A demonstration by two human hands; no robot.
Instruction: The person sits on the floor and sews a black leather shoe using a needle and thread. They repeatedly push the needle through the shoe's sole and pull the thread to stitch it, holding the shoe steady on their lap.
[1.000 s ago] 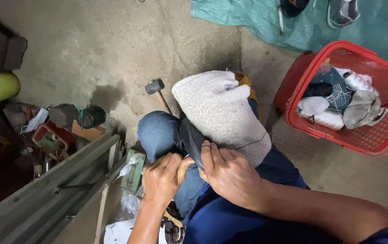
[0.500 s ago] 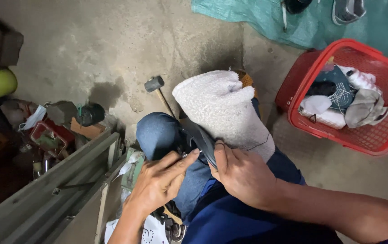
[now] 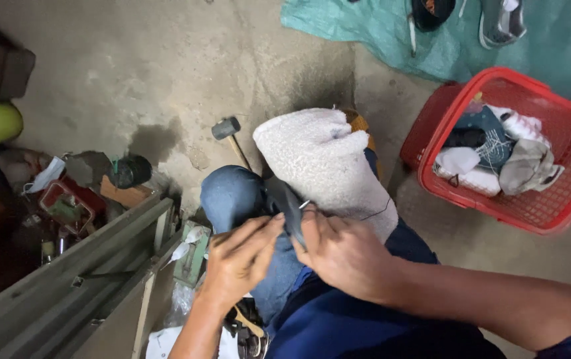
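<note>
A dark shoe [image 3: 290, 207] lies on the person's lap, pressed against a thick white fleece cloth [image 3: 322, 166] that covers the raised knee. The shoe seems stiff along its sole edge and softer on the upper part, and rather light, so a firm hold on the sole edge probably suits it best; the fleece under it is soft and gives some grip. The right hand [image 3: 345, 256] rests on the shoe with its fingers [image 3: 312, 223] bent down and closed around a thin metal needle [image 3: 304, 204], from which a dark thread [image 3: 378, 213] runs over the fleece. The left hand [image 3: 239, 262] stretches its fingers [image 3: 262, 229] almost straight to the shoe and pinches its near edge; whether it holds anything more, the view does not show. Just behind the knee, a hammer [image 3: 227, 129] lies on the concrete floor [image 3: 166, 66]. To the person's right stands a red plastic basket [image 3: 568, 206] with shoes inside, partly on a green tarp [image 3: 391, 33]. On the left, grey metal rails [image 3: 66, 292] and a clutter of small tools lie well apart from the hands.
</note>
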